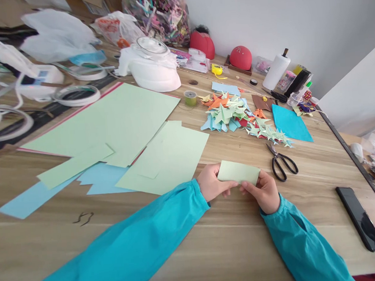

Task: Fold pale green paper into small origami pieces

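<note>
Between my two hands is a small pale green rectangle of paper (238,171), held up a little above the wooden table. My left hand (213,182) grips its left end, thumb along the lower edge. The right end is pinched by my right hand (264,191), its thumb also at the lower edge. Fingers behind the paper are partly hidden. Black-handled scissors (279,161) lie just beyond my right hand. Farther back sits a pile of folded paper stars (225,112) in green, blue and orange. Larger pale green sheets (172,158) lie to the left of my hands.
Blue paper strips (38,200) lie at the left, and a black phone (361,219) at the right. A turquoise sheet (292,123) is beside the stars. White tape rolls (77,96), a white cap-like bundle (153,70), a yellow tape measure (216,69) and red pincushions (240,58) stand toward the back.
</note>
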A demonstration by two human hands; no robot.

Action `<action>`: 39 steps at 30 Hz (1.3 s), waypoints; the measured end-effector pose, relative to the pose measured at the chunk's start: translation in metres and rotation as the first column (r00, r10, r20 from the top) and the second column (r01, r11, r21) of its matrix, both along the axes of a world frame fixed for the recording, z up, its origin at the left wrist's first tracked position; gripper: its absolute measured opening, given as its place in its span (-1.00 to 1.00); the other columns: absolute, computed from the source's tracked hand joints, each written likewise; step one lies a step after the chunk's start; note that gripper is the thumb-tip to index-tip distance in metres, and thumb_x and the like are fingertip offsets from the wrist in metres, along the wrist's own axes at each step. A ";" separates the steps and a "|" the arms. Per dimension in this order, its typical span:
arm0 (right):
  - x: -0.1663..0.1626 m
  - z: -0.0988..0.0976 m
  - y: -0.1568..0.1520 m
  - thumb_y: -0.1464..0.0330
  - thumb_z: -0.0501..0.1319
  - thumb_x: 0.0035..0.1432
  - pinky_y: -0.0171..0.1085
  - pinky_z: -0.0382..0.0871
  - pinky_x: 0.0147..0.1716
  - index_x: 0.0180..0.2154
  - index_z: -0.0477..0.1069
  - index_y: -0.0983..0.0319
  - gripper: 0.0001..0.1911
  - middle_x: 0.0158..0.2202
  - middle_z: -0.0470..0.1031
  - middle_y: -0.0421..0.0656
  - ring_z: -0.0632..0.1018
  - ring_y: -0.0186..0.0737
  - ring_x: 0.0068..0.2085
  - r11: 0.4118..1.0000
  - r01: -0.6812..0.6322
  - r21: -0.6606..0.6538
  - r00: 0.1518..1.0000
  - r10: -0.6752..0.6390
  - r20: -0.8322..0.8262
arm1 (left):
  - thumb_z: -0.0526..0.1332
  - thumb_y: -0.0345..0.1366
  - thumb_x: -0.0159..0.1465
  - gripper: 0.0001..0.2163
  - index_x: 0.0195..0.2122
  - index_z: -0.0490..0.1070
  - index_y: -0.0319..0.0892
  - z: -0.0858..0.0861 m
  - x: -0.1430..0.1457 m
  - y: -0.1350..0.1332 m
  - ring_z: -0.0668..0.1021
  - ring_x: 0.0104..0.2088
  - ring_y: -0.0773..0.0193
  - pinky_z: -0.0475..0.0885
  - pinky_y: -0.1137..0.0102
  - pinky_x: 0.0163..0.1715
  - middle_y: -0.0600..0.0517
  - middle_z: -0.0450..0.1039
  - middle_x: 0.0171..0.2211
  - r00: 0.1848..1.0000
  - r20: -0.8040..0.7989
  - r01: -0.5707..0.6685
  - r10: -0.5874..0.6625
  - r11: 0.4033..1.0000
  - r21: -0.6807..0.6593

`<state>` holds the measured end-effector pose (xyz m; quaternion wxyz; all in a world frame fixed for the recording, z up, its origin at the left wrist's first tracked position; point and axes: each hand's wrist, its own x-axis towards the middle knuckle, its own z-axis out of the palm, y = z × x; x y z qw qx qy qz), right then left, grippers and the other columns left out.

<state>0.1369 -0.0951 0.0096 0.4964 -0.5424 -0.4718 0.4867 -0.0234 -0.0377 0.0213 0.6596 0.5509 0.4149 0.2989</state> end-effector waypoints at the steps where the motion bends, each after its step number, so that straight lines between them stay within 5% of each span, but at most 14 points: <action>1: 0.000 0.000 0.000 0.22 0.34 -0.08 -0.30 0.40 -0.54 -0.34 0.34 0.25 -0.69 -0.57 0.48 -0.21 0.47 -0.31 -0.56 1.000 -0.002 0.013 1.000 0.001 0.016 | 0.36 -0.35 -0.12 -0.81 -0.54 0.36 -0.26 0.000 0.000 0.000 0.41 -0.75 0.36 0.33 0.49 -0.72 0.12 0.36 -0.78 1.000 -0.020 0.008 -0.007 1.000 0.002; 12: 0.000 0.001 0.001 0.28 0.34 -0.10 -0.32 0.35 -0.51 -0.40 0.39 0.24 -0.78 -0.47 0.47 -0.20 0.44 -0.32 -0.50 0.991 0.075 0.115 0.991 -0.087 0.102 | 0.32 -0.36 -0.06 -0.85 -0.56 0.34 -0.24 -0.005 -0.001 0.000 0.38 -0.77 0.39 0.29 0.51 -0.72 0.14 0.33 -0.79 0.999 -0.036 -0.004 0.006 0.999 0.051; 20: 0.008 0.001 0.006 0.25 0.37 -0.18 -0.34 0.30 -0.61 -0.40 0.40 0.27 -0.70 -0.58 0.45 -0.23 0.37 -0.37 -0.60 0.974 0.221 0.058 0.973 -0.224 0.059 | 0.26 -0.20 0.02 -0.68 -0.26 0.43 -0.33 -0.008 -0.001 0.005 0.40 -0.76 0.42 0.35 0.47 -0.75 -0.05 0.53 -0.48 0.980 0.188 -0.068 0.071 0.997 -0.022; 30: 0.012 -0.004 0.008 0.13 0.31 -0.10 -0.32 0.35 -0.60 -0.39 0.43 0.27 -0.66 -0.60 0.48 -0.20 0.46 -0.30 -0.59 0.969 0.243 -0.035 0.969 -0.244 -0.038 | 0.23 -0.13 0.07 -0.61 -0.16 0.43 -0.33 -0.009 -0.004 0.007 0.47 -0.70 0.36 0.39 0.47 -0.71 -0.09 0.53 -0.43 0.967 0.232 -0.084 0.106 0.991 -0.102; 39: 0.008 0.004 0.001 0.15 0.22 0.05 -0.42 0.08 -0.71 -0.42 0.37 0.26 -0.72 -0.78 0.28 -0.34 0.26 -0.45 -0.73 0.970 0.203 0.135 0.961 -0.224 0.164 | 0.28 -0.17 0.00 -0.64 -0.25 0.39 -0.35 -0.007 -0.003 0.007 0.46 -0.72 0.31 0.39 0.42 -0.71 -0.05 0.51 -0.56 0.943 0.251 -0.183 0.217 0.971 -0.151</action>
